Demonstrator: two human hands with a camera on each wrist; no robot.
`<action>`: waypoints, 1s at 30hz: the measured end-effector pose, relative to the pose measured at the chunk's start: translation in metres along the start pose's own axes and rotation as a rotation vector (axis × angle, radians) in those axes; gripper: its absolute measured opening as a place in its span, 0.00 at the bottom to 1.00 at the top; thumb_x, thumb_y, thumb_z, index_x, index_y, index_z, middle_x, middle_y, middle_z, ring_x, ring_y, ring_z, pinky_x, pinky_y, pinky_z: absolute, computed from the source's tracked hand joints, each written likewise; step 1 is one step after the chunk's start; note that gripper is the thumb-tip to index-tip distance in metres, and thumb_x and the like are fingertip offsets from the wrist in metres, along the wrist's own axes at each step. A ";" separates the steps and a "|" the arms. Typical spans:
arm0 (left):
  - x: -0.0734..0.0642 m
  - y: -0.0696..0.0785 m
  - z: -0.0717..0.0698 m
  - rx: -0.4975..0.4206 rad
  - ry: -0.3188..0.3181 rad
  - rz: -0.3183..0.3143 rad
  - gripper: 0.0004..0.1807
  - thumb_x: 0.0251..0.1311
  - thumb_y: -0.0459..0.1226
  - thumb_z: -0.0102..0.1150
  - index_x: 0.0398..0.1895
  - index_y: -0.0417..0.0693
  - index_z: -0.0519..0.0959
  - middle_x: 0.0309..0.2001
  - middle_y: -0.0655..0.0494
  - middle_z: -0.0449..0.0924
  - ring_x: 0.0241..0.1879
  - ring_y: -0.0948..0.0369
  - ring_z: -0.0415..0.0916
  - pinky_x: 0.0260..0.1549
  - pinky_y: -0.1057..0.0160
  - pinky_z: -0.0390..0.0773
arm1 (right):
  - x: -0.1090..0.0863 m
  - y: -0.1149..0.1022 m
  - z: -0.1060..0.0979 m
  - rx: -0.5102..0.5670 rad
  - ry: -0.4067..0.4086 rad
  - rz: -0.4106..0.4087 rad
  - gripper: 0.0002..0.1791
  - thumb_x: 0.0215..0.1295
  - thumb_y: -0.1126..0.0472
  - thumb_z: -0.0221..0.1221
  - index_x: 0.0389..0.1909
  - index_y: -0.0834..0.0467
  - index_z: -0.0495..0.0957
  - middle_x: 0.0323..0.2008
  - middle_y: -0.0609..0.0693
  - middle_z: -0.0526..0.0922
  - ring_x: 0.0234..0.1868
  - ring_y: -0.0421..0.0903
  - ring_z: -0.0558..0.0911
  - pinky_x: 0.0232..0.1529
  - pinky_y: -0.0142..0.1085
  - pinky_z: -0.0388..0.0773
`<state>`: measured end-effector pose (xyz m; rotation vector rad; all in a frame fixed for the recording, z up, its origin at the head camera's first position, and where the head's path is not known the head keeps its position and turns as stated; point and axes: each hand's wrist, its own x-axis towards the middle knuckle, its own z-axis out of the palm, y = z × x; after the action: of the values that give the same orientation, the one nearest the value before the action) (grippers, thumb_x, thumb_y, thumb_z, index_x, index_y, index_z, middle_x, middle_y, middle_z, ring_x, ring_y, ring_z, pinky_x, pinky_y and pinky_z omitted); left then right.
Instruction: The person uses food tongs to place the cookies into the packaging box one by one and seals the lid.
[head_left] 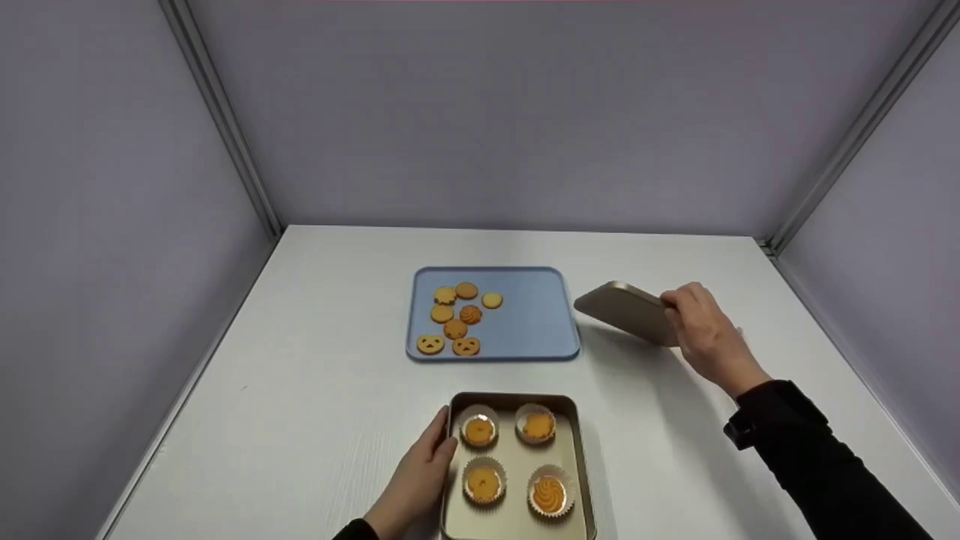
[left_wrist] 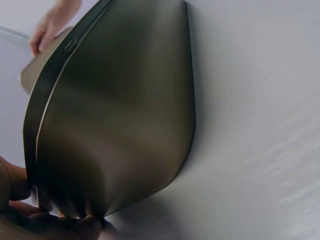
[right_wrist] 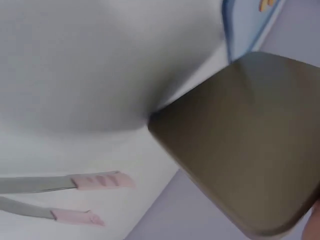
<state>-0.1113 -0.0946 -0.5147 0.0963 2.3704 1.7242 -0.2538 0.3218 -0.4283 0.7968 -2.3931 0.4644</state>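
My left hand (head_left: pixel 420 472) grips the left side of a gold-brown rectangular tin (head_left: pixel 512 480) at the table's near edge. In the left wrist view its fingers (left_wrist: pixel 87 227) curl at the tin's corner. Inside the tin stand several white paper cups, each with a cookie; one holds a swirl cookie (head_left: pixel 549 493). My right hand (head_left: pixel 709 334) pinches a matching flat metal lid (head_left: pixel 634 311) by its edge. That lid is tilted, right of the blue tray (head_left: pixel 532 319), and its far side is hidden. Several cookies (head_left: pixel 454 328) lie on the tray's left half.
In the right wrist view, tongs with pink tips (right_wrist: pixel 102 181) lie on the white table (head_left: pixel 300 360) near the lid; in the head view my right hand mostly hides them. Grey panels (head_left: pixel 480 112) wall the table at the back and both sides.
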 end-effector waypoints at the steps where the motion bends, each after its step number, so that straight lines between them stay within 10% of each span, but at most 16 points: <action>1: 0.000 0.000 0.000 0.000 0.000 0.001 0.33 0.80 0.37 0.45 0.81 0.36 0.51 0.78 0.32 0.51 0.77 0.35 0.48 0.75 0.36 0.51 | 0.002 -0.001 -0.002 0.013 0.010 -0.001 0.08 0.69 0.78 0.56 0.46 0.68 0.74 0.39 0.59 0.73 0.42 0.53 0.74 0.40 0.39 0.72; 19: 0.001 0.002 -0.001 -0.019 -0.017 -0.029 0.33 0.80 0.38 0.43 0.81 0.37 0.49 0.79 0.32 0.50 0.78 0.36 0.46 0.75 0.37 0.50 | 0.027 -0.025 -0.045 0.245 0.122 0.069 0.12 0.65 0.77 0.61 0.49 0.71 0.80 0.39 0.58 0.72 0.40 0.37 0.70 0.40 0.22 0.66; 30: 0.003 0.003 -0.001 -0.115 -0.037 -0.068 0.33 0.81 0.38 0.41 0.82 0.37 0.47 0.80 0.34 0.48 0.78 0.37 0.44 0.76 0.37 0.48 | 0.029 -0.052 -0.059 0.583 -0.033 0.368 0.12 0.79 0.63 0.52 0.55 0.65 0.76 0.43 0.48 0.79 0.41 0.41 0.78 0.39 0.28 0.77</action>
<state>-0.1149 -0.0945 -0.5121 0.0292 2.2160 1.8061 -0.2162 0.2979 -0.3571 0.5872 -2.4613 1.3468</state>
